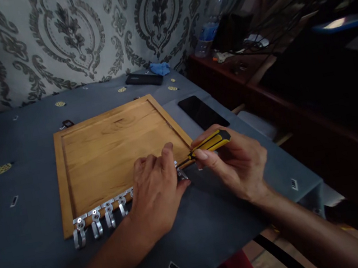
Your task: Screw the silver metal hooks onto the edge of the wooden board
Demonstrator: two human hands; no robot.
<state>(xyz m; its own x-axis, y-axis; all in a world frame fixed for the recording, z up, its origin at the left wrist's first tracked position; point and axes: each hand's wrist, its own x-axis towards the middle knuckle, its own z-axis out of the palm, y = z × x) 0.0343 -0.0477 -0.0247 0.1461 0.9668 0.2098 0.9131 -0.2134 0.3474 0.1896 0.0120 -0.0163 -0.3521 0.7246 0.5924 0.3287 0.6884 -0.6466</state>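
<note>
A framed wooden board (116, 149) lies on the cloth-covered table. A metal hook rail (101, 208) with several silver hooks runs along its near edge, and screw heads show at its left end. My left hand (157, 188) is closed over the right part of this rail, its fingers bent on the board and its thumb by the rightmost visible hook; it hides the rail's middle. My right hand (235, 161) grips a yellow and black screwdriver (212, 141). The screwdriver's shaft points left to the rail's right end, beside my left fingers, where the tip is hard to make out.
A black phone (202, 111) lies right of the board. Behind it are a black case-like object (144, 79) and a blue cloth (159, 68). A plastic bottle (208, 33) stands on the dark red furniture (223, 71) to the right. Patterned curtain (80, 36) hangs behind.
</note>
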